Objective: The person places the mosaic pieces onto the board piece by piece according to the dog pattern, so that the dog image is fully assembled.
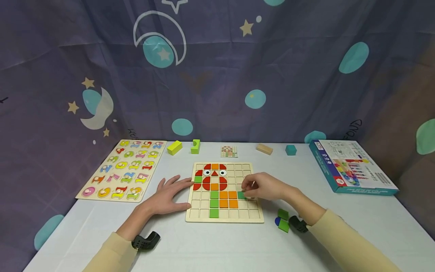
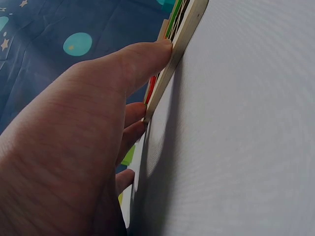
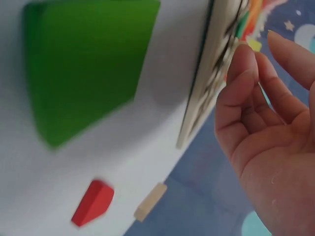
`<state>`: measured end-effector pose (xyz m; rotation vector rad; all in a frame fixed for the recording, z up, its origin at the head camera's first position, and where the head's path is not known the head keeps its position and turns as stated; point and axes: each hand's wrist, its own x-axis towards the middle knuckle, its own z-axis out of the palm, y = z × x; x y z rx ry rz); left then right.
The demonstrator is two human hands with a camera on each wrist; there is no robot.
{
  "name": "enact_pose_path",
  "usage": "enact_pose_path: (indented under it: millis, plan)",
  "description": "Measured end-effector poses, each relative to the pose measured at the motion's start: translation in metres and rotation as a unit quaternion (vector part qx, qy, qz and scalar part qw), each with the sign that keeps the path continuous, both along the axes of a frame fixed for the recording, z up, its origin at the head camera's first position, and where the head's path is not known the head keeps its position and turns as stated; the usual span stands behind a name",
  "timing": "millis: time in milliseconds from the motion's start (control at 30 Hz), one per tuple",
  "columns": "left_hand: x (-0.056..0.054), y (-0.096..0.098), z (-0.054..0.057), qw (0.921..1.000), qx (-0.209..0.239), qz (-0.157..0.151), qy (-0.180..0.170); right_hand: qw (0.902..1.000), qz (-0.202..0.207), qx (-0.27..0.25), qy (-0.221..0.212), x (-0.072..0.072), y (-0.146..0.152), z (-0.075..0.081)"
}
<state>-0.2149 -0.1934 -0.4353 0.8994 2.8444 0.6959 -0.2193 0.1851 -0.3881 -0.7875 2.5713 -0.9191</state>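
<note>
A wooden grid board (image 1: 204,215) lies on the white table, with red, orange and green tiles making an owl-like picture. Fingers spread, my left hand (image 1: 164,198) lies by the board's left side; its thumb (image 2: 147,58) touches the edge. Over the board's right part is my right hand (image 1: 266,186), fingers bent and fingertips at a green tile (image 1: 241,195) lying in a grid cell. In the right wrist view the thumb and fingers look apart, with no tile visible between them. Loose green tiles (image 1: 283,226) and a blue piece (image 1: 277,221) lie below the right wrist.
A number puzzle board (image 1: 98,189) lies at the left, a boxed set (image 1: 360,166) at the right. Along the back are a yellow block (image 1: 175,147), a green notched block (image 1: 195,147), a small picture card (image 1: 229,152), a wooden block (image 1: 264,149) and a teal block (image 1: 290,150).
</note>
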Motion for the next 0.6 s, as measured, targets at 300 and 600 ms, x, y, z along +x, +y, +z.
enact_pose_path:
  millis: [300,600]
  plan:
    - [0.0,0.0,0.0,1.0,0.001,0.0,-0.001,0.9998,-0.008,-0.018,-0.005,0.012,0.031,0.01]
    - [0.0,-0.001,0.0,1.0,0.001,-0.001,0.002,0.9994,-0.013,-0.019,-0.024,0.03,0.061,0.01]
